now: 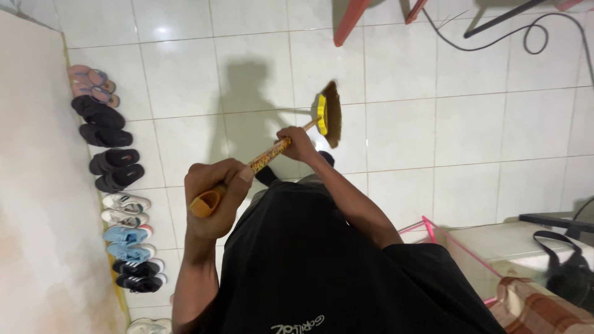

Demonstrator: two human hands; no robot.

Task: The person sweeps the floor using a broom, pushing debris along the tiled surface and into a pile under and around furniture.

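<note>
I hold a broom with both hands over a white tiled floor (402, 130). Its patterned yellow-brown handle (267, 156) runs from lower left to upper right. My left hand (213, 188) grips the orange cap end of the handle near my chest. My right hand (298, 143) is closed around the handle further down, close to the head. The broom head (331, 114) has a yellow base and brown bristles, and rests on the floor just beyond my right hand. My black shirt fills the lower middle of the view.
Several pairs of shoes and sandals (117, 185) line the wall at the left. Red chair legs (349, 21) and a black cable (532, 34) lie at the top. A pink-framed rack (433, 232), a black bag (566, 272) and checked cloth sit at the lower right.
</note>
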